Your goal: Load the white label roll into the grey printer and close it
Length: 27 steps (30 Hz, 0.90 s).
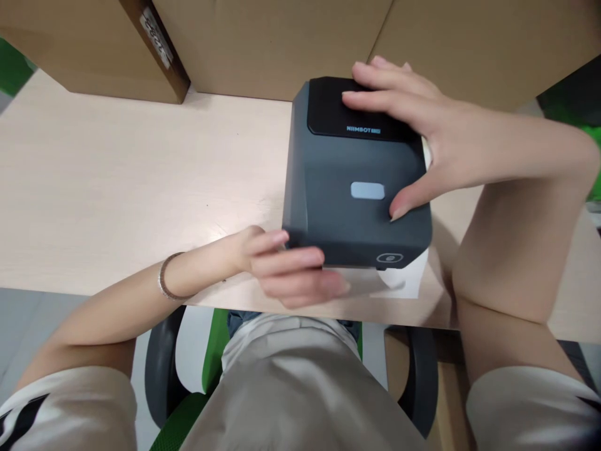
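Note:
A dark grey, box-shaped device (338,213) with a black top panel (328,113) marked NIIMBOT and a pale oblong button stands over the table near its front edge. My right hand (422,125) lies spread across the device's top right, with its thumb on the grey top and its fingers on the black panel. At the lower left corner, my left hand (291,266) touches the device, its fingers apart and slightly curled, a little blurred. A white sheet of paper (410,282) shows partly from beneath the device's front right corner.
Large cardboard boxes (272,44) line the back of the pale wooden table (117,181). A smaller carton with a label (157,37) stands at the back left. Below the front edge are a green chair with black armrests (162,369) and another carton at the right.

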{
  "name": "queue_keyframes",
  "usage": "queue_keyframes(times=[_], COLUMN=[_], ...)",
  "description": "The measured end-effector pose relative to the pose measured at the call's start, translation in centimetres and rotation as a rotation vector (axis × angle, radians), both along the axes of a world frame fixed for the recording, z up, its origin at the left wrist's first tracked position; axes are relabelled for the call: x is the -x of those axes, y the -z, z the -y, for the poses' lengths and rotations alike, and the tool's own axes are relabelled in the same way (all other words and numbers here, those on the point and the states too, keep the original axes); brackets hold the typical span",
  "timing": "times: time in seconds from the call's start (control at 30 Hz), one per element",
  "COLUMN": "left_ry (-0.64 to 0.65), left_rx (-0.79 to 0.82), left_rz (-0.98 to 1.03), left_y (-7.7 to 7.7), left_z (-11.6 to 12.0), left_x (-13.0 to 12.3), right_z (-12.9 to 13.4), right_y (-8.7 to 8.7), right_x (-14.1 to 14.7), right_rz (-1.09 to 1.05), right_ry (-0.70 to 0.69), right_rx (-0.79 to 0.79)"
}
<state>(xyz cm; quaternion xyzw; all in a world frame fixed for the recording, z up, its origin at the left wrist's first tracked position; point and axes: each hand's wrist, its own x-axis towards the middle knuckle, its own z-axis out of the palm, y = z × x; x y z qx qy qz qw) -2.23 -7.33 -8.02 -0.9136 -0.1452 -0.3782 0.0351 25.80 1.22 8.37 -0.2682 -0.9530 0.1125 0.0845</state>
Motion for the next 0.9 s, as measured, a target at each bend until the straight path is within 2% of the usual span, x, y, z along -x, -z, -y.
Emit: queue_keyframes(times=[0.03, 0.13, 0.23, 0.3, 0.4, 0.47, 0.67, 0.8, 0.9], left_ry=[0.030, -0.079, -0.056, -0.013, -0.014, -0.042, -0.128, -0.088, -0.047], left_rx=[-0.091, -0.303, -0.422, -0.369, -0.100, 0.014, -0.032, -0.001, -0.045], left_rz=[0.047, 0.168, 0.207, 0.194, 0.095, 0.034, 0.010, 0.048, 0.092], left_y=[-1.0, -3.6, -4.8, -4.7, -3.9, -3.5, -3.6, -3.4, -2.8], left_z=[-0.1, -0.4, -0.7, -0.9, -1.1, -1.1, -0.9, -0.8, -0.8], left_x=[-0.3, -0.9, -0.9, -0.8, -0.5, -0.3, -0.3, -0.3, -0.2], right_z=[0.1, 0.4, 0.5, 0.5, 0.6, 1.0, 3.4, 5.7, 7.1], right_y=[0.2, 0.8, 1.1, 1.1, 1.0, 0.9, 1.3, 1.8, 1.7], right_x=[0.0, 0.0, 0.3, 0.5, 0.6, 0.6, 0.6, 1.4, 2.0], right_rz=[0.010, 0.021, 0.032, 0.030, 0.022, 0.020, 0.065, 0.068, 0.087], right_ry=[-0.022, -0.047, -0.001, 0.031, 0.040, 0.027, -0.035, -0.075, -0.020], right_rx=[-0.032, -0.091, -0.098, -0.101, -0.095, -0.088, -0.144, -0.172, -0.173])
